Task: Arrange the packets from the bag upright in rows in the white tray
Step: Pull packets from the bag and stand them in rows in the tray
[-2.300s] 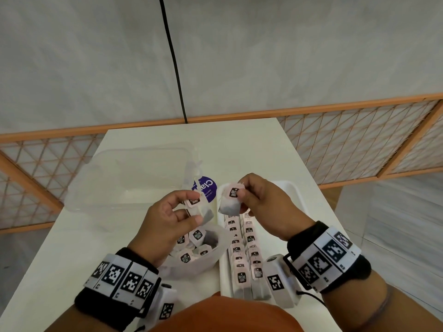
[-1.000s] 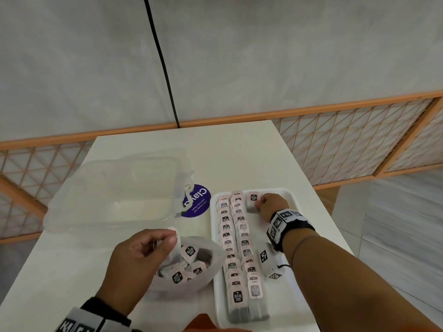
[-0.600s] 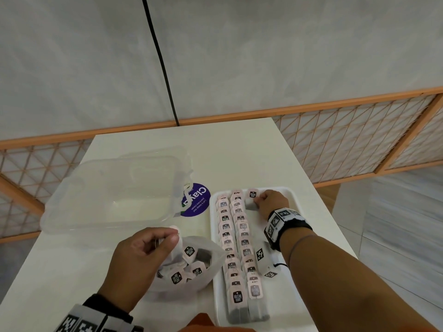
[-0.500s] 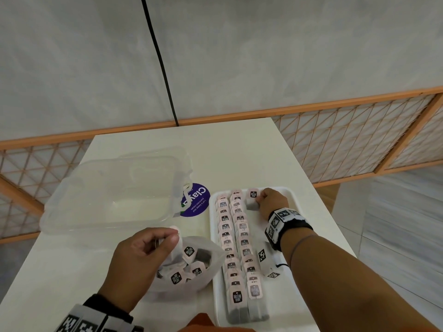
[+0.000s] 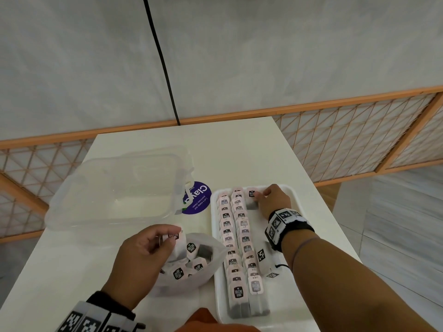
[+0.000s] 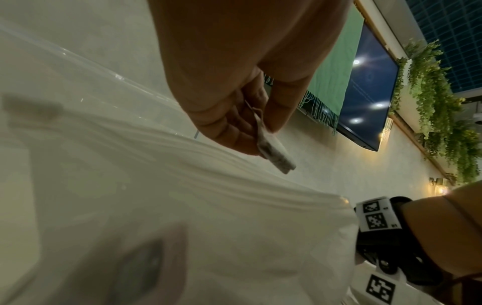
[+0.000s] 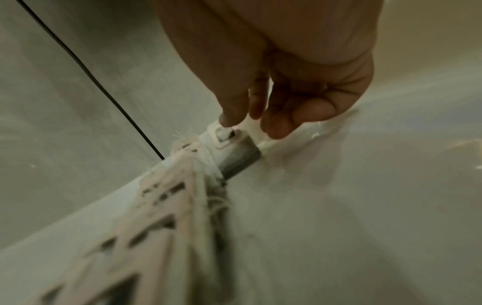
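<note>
Grey wall panels and an orange lattice rail stand behind the white surface [image 5: 251, 149] we work at, with a black cable [image 5: 160, 61] running down the wall.

Farthest left lies a clear plastic lid [image 5: 115, 188], tilted and overlapping a round purple sticker [image 5: 197, 200] on the surface. Nearer to us our left hand [image 5: 143, 257] hovers over the open mouth of the translucent bag [image 5: 203, 267], thumb and fingers [image 6: 279, 107] pinching one packet [image 5: 176, 244] by its top edge, so that it hangs just above the loose packets [image 5: 189, 267] heaped inside. The bag sits just beside the left wall of the white tray [image 5: 297, 212], touching or nearly so; we cannot tell which.

In the tray two long rows of packets [image 5: 239, 238] stand upright along the left side, tags up, reaching from the near rim to the far rim. At the far end, just right of those rows, a single packet [image 5: 251, 200] stands beside the far wall. Our right hand [image 5: 273, 201] rests on it from the right, the fingertips [image 7: 229, 117] pressing its tag while the other fingers curl loosely; the wrist view shows a touch from above, with no full grasp around it. Our right forearm crosses the bare right half of the tray, and its wrist camera hangs close against the second row.
</note>
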Demonstrator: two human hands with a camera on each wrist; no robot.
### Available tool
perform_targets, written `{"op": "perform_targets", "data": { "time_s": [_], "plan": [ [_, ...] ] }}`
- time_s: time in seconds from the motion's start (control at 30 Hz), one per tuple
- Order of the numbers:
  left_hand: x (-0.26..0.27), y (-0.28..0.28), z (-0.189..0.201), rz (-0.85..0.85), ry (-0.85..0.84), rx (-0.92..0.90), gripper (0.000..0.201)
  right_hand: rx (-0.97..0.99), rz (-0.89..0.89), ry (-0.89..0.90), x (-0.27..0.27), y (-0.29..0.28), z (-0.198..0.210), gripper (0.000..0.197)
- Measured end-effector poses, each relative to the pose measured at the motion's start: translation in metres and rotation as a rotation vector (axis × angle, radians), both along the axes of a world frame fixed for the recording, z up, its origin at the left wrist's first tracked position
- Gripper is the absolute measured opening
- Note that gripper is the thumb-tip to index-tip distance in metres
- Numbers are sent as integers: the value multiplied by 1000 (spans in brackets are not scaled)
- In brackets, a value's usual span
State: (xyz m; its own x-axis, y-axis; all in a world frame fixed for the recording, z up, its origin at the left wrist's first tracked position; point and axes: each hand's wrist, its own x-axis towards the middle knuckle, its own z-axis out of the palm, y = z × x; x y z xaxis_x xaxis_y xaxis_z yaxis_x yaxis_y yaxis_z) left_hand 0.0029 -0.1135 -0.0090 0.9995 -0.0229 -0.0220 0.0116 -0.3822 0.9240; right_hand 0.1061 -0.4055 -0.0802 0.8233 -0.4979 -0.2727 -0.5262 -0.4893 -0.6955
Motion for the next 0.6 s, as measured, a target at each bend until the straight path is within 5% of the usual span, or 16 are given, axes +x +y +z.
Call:
{"op": "perform_targets", "data": {
  "time_s": [0.1,0.23,0.4,0.47,0.6],
  "plan": [
    [2,-4,5,4,-6,-64,41,23,32,-127,-10,15,21,31],
    [8,-16,13,16,-3,-133,44,282,393,-206,-40,43,69,39],
    [12,-32,20,-14,-39,-125,48,446,793,-152,-72,68,96,14],
    [13,-36,20,-42,-36,-120,48,431,833,-172,-76,70,94,6],
    [9,-36,18,-77,-18,-70,42,291,736,-169,-70,57,85,22]
  ]
}}
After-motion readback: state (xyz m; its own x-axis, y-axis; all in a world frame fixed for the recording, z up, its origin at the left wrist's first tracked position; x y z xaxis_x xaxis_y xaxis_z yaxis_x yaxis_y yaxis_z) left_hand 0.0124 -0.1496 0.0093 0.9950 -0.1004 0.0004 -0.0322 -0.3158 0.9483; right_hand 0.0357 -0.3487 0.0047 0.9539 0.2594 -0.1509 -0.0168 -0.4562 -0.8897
